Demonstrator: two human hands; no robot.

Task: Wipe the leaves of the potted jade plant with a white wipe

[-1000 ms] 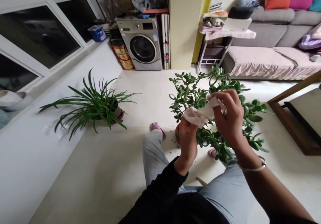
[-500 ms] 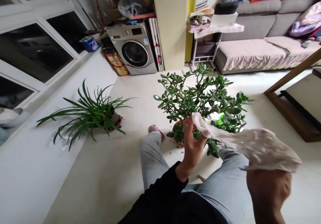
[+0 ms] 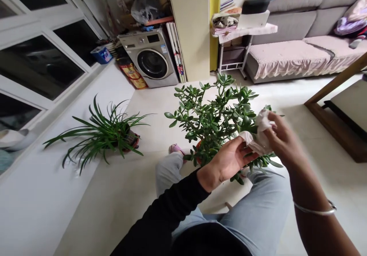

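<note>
A thin, crumpled white wipe hangs between my two hands, in front of the right side of a leafy jade plant. My left hand has its palm turned up, with one end of the wipe between thumb and fingers. Bunched in the fingers of my right hand is the other end. Both hands are above my knees and partly cover the plant. Its orange pot shows only in part behind the leaves.
A long-leaved potted plant stands on the floor at left. Farther back are a washing machine, a small side table with folded cloths, and a grey sofa. A wooden frame stands at right.
The wipe was stretched out to the right; now it is gathered up. My right hand has moved up and left, close to my left hand, which has turned palm up.
</note>
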